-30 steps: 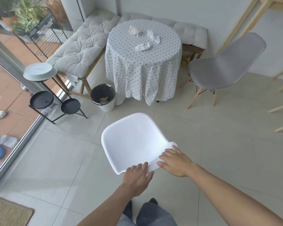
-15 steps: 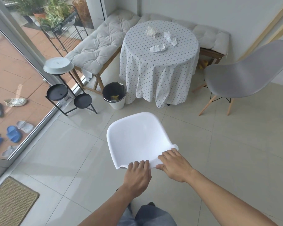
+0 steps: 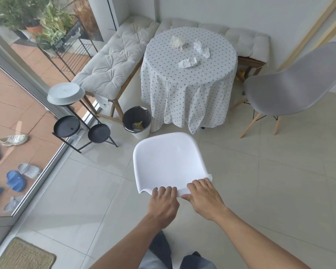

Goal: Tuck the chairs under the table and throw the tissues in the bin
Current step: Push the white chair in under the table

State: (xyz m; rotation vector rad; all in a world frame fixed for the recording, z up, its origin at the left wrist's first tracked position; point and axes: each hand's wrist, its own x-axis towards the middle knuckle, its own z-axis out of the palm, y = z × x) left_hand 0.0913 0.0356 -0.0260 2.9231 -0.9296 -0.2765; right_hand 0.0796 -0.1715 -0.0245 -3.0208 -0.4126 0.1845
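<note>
A white plastic chair (image 3: 168, 160) stands on the tiled floor just in front of me, facing the round table (image 3: 186, 78) with its dotted cloth. My left hand (image 3: 163, 203) and my right hand (image 3: 204, 199) both grip the top edge of its backrest. Three crumpled tissues (image 3: 188, 62) lie on the tabletop. A grey chair (image 3: 291, 88) with wooden legs stands apart at the table's right. A white bin (image 3: 138, 122) with a black liner sits on the floor at the table's left front, some rubbish inside.
A cushioned bench (image 3: 113, 63) runs along the wall behind and left of the table. A black plant stand (image 3: 80, 125) with a pale dish stands by the glass door at left. A woven mat (image 3: 25, 256) lies at the lower left. Shoes sit outside.
The white chair has moved forward with both hands on its backrest, and now stands closer to the table and bin. My view has shifted left.
</note>
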